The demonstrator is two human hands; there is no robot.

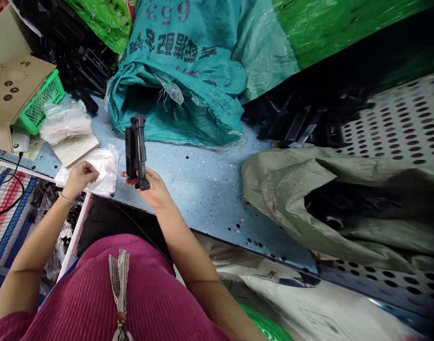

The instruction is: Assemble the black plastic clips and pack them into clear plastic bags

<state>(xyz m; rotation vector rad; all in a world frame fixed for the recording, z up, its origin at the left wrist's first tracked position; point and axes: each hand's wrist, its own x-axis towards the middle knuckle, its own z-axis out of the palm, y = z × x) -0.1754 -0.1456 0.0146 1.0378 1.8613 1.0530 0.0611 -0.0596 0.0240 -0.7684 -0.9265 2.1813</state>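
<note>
Head cam: right hand (155, 188) is clamping fingers on black holder (135, 148) base, left hand (80, 177) pinching poly bag (102, 171) at counter (202, 180) near edge, prob. best lifting 1 only.

Single head-worn view, facing forward and down, close above blue table (202, 180), right hand (152, 188) near centre.

a speckled blue table (209, 180) carries a teal woven sack (181, 80), clear bags (103, 170), a green basket (39, 106).
</note>
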